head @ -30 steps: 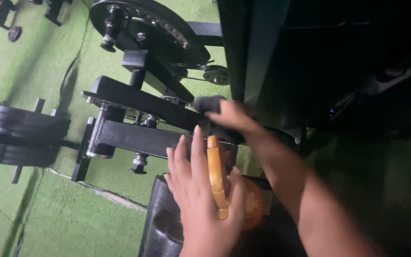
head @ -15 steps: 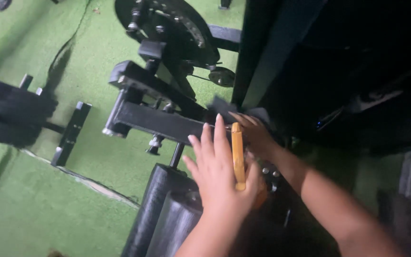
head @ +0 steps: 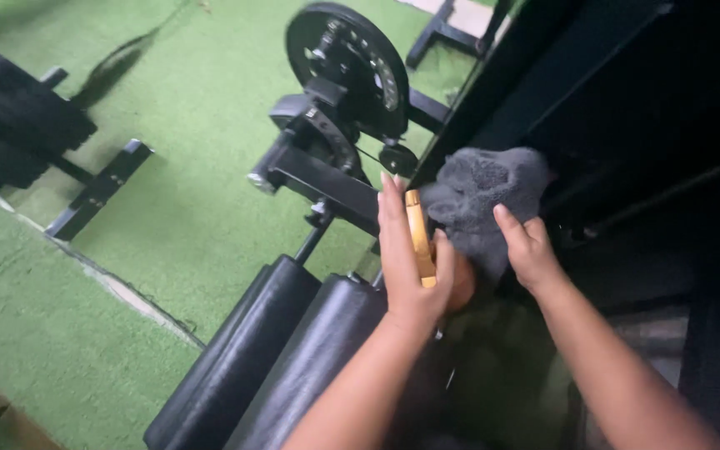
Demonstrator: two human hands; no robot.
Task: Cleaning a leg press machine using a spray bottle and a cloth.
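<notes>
Grey microfibre cloth bunched in right hand, fingers closed on it, up against the dark machine frame. Left hand flat, thumb pinning an orange-handled tool. Risk: loose thumb hold, tool could slip onto roller pads. No labels legible.

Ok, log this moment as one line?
left hand: holds orange tool | right hand: holds grey cloth | below: black roller pads | floor: green turf
</notes>
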